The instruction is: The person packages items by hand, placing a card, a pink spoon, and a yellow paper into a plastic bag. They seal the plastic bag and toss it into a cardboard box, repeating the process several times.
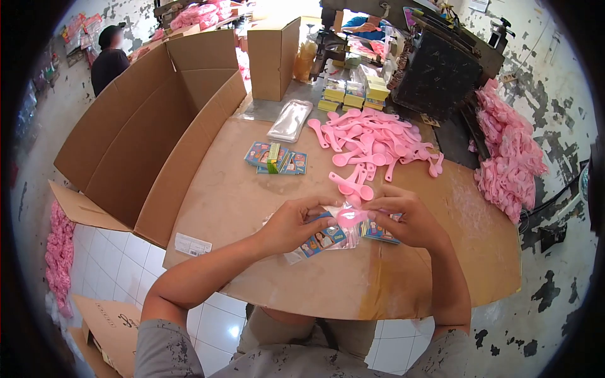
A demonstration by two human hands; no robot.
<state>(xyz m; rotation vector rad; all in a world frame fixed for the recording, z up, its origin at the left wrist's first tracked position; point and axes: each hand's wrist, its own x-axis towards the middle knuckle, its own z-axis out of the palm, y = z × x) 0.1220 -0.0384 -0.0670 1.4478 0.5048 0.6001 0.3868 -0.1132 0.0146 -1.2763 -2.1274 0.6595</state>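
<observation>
My left hand (297, 222) is closed, thumb and fingers pinching what looks like a clear plastic bag (330, 210) above the cardboard. Opposite it, my right hand (406, 218) pinches a pink plastic scoop (350, 218), whose bowl lies at the bag between both hands. Beneath the hands are a blue printed card (324, 240) and more cards (382, 234), partly covered by clear plastic and fingers. Just beyond, a few pink scoops (353, 187) lie in front of a large heap of pink scoops (372, 138).
Banded card stacks (276, 159) and a pile of clear bags (290, 121) lie on the cardboard-covered table (217, 208). A large open carton (189, 148) stands left. Yellow-edged card stacks (353, 94) sit behind, near a dark machine (435, 79). Pink bundles (509, 148) hang right; a person (108, 63) is far left.
</observation>
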